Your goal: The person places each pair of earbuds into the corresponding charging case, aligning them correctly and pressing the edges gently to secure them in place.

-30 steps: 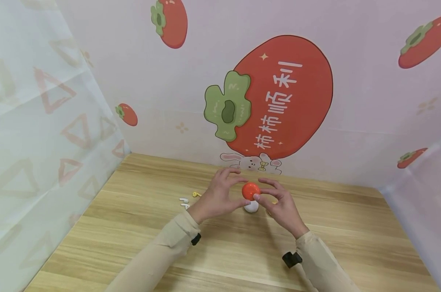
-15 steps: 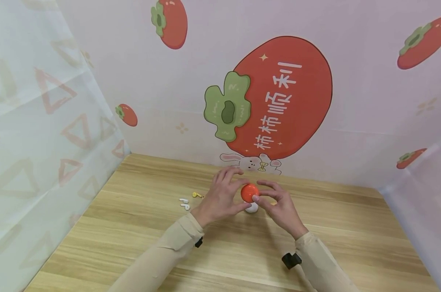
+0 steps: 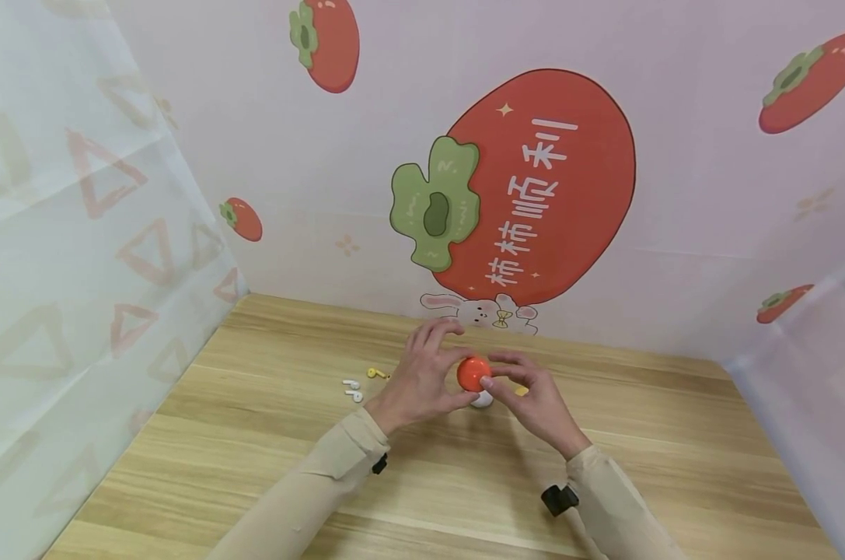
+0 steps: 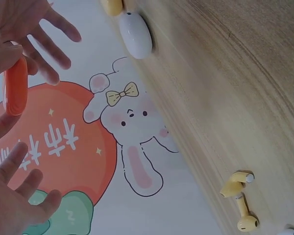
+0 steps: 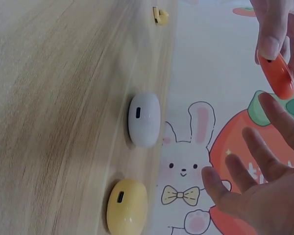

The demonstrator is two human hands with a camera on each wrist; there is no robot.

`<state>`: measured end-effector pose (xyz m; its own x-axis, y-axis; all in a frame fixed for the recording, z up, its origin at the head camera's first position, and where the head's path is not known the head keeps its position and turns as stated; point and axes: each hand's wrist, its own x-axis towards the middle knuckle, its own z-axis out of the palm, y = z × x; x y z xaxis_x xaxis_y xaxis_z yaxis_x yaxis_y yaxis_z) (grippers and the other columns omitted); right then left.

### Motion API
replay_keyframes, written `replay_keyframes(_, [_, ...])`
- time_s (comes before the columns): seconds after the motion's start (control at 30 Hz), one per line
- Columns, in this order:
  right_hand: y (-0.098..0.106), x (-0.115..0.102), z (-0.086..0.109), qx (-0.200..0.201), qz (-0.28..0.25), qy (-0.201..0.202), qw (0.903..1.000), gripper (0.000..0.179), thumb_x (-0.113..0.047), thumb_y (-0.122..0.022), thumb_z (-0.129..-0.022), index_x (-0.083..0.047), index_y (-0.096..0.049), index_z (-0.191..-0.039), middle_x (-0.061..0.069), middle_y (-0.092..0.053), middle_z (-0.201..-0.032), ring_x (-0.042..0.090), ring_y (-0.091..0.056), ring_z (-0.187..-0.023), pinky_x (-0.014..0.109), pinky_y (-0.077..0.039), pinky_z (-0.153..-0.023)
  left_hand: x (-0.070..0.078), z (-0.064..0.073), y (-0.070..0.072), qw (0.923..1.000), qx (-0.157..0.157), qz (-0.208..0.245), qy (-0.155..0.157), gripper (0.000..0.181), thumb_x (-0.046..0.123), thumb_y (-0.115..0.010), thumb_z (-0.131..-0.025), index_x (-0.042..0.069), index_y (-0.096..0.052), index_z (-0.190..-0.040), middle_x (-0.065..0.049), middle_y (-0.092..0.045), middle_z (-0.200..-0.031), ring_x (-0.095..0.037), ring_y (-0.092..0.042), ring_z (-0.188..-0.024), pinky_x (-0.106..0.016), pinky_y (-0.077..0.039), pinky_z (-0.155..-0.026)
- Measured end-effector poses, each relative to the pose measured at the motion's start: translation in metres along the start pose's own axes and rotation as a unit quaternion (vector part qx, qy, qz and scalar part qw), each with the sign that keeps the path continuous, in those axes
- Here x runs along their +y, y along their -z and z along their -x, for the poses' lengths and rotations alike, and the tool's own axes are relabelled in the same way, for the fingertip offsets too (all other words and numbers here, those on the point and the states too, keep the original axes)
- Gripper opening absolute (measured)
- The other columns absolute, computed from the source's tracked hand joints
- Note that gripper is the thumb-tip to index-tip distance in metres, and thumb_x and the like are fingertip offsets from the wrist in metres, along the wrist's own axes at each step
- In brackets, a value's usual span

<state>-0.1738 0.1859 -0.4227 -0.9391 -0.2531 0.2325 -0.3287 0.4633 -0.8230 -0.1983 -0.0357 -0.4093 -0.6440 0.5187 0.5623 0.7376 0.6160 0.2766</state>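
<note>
Above the table, between both hands, is a glossy orange-red earbud charging case [image 3: 474,374], seen edge-on in the left wrist view, with a small dark port near one end in the right wrist view. My left hand [image 3: 420,383] pinches its left side between thumb and index finger, the other fingers spread. From the right, my right hand [image 3: 538,398] grips it by thumb and fingertips. Below it on the table stands a white charging case [image 5: 145,120], mostly covered in the head view. Beside that stands a yellow charging case [image 5: 127,208], partly behind my right hand in the head view.
Two white earbuds [image 3: 353,384] lie left of my left hand. Near them lie yellow earbuds [image 4: 247,223]. The wood-grain table [image 3: 268,474] meets a printed backdrop [image 3: 310,257] with persimmons and a rabbit close behind the cases.
Both hands and the orange case have shifted slightly left and down, covering more of the white case. The left hand's index fingertip has come closer to the orange case.
</note>
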Motion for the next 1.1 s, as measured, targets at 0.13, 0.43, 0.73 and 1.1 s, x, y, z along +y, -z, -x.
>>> replay_keyframes(0.13, [0.002, 0.001, 0.001, 0.0, -0.003, -0.01, 0.9999, 0.026, -0.031, -0.075, -0.094, -0.013, -0.077, -0.112, 0.011, -0.06, -0.136, 0.034, -0.053, -0.13, 0.063, -0.041, -0.104, -0.002, 0.002, 0.0, 1.0, -0.003, 0.004, 0.006, 0.048, 0.04, -0.09, -0.073, 0.014, -0.076, -0.111, -0.009, -0.05, -0.135, -0.03, -0.039, -0.132, -0.054, -0.035, -0.108])
replay_keyframes(0.43, [0.006, 0.004, 0.005, 0.003, -0.003, -0.028, 0.9996, 0.029, -0.03, -0.072, -0.096, -0.008, -0.075, -0.115, 0.013, -0.06, -0.137, 0.036, -0.051, -0.131, 0.064, -0.039, -0.106, -0.011, 0.008, 0.001, 0.9988, -0.017, 0.015, 0.044, 0.05, 0.041, -0.089, -0.073, 0.018, -0.076, -0.116, -0.006, -0.05, -0.138, -0.029, -0.041, -0.13, -0.055, -0.034, -0.109])
replay_keyframes(0.73, [0.009, 0.008, 0.01, 0.011, 0.004, -0.039, 0.9992, 0.025, -0.026, -0.072, -0.096, -0.009, -0.075, -0.114, 0.016, -0.061, -0.133, 0.035, -0.053, -0.129, 0.062, -0.041, -0.104, -0.033, 0.026, 0.009, 0.9945, -0.019, 0.019, 0.101, 0.052, 0.04, -0.092, -0.07, 0.012, -0.077, -0.111, -0.013, -0.053, -0.137, -0.033, -0.043, -0.13, -0.056, -0.035, -0.106])
replay_keyframes(1.1, [0.02, 0.013, 0.018, 0.01, 0.028, -0.045, 0.9985, 0.025, -0.028, -0.072, -0.096, -0.011, -0.073, -0.115, 0.005, -0.068, -0.122, 0.029, -0.059, -0.121, 0.057, -0.047, -0.101, -0.082, 0.056, 0.039, 0.9774, -0.01, -0.014, 0.211, 0.052, 0.031, -0.094, -0.068, 0.009, -0.076, -0.112, -0.019, -0.055, -0.133, -0.041, -0.045, -0.125, -0.06, -0.033, -0.105])
